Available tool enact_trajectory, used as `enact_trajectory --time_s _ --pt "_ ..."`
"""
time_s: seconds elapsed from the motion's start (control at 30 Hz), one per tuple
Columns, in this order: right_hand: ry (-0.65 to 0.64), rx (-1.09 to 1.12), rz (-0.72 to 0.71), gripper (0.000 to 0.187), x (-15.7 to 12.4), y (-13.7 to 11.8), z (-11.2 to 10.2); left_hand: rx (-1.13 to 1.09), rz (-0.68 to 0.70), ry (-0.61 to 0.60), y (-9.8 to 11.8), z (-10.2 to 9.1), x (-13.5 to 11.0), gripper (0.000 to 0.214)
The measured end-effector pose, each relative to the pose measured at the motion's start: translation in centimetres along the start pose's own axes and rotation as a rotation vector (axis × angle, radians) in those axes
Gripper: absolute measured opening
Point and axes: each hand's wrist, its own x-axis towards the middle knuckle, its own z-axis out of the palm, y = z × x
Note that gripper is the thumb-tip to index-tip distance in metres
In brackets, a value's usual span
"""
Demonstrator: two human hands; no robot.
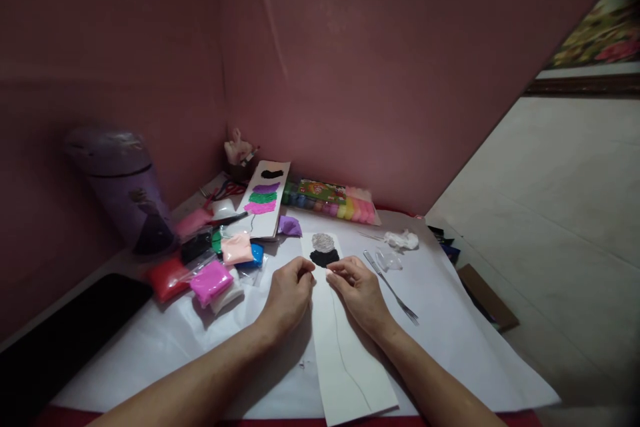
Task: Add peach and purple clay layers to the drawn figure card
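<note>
A long white card (350,374) runs from 6 o'clock, at the table's red near edge (265,422), up between a person's hands, a thin wavy line drawn along it. At the card's far end sit a black patch (325,258) and, just beyond, a textured grey patch (323,242). The left hand (291,288) and right hand (357,290) meet the card just below the black patch, thumb and forefinger of each drawn close together; whether either pinches anything cannot be told. White sheet (465,347) stretches from the right forearm to its edge at 4 o'clock. A dark flat object (70,340) lies at 8 o'clock, a fork (393,288) at 3 to 4, coloured packets (211,282) at 9. At 11 o'clock is a second card (260,204) with coloured bands; at 12, a multicoloured pack (330,199), its label print too small to read. A purple bottle (120,187) bearing a figure stands between 9 and 10. Pink walls (350,80) rise behind; pale tiles (560,167) lie beyond at 2.
</note>
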Motion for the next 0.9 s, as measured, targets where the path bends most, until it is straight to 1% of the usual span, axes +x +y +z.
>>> enact_trajectory --time_s 0.2,0.5,0.7,0.8,0.9 --pt "-0.002 -0.052 -0.017 0.014 0.0 0.0 0.2 0.056 0.031 0.021 0.0 -0.1 0.0 0.017" --pt "-0.004 -0.157 -0.086 0.015 0.1 0.3 0.4 0.077 0.028 0.016 0.4 -0.3 -0.1 0.017" --pt "-0.001 -0.088 -0.122 0.018 -0.1 0.4 0.1 0.035 0.034 0.005 -0.4 -0.1 0.1 0.016" --pt "0.023 -0.065 -0.169 0.024 -0.3 0.4 -0.1 0.028 0.041 0.001 -0.6 0.0 0.2 0.017" --pt "0.055 -0.131 -0.266 0.027 -0.6 0.4 -0.1 0.022 0.037 0.002 -0.6 0.0 0.1 0.017"
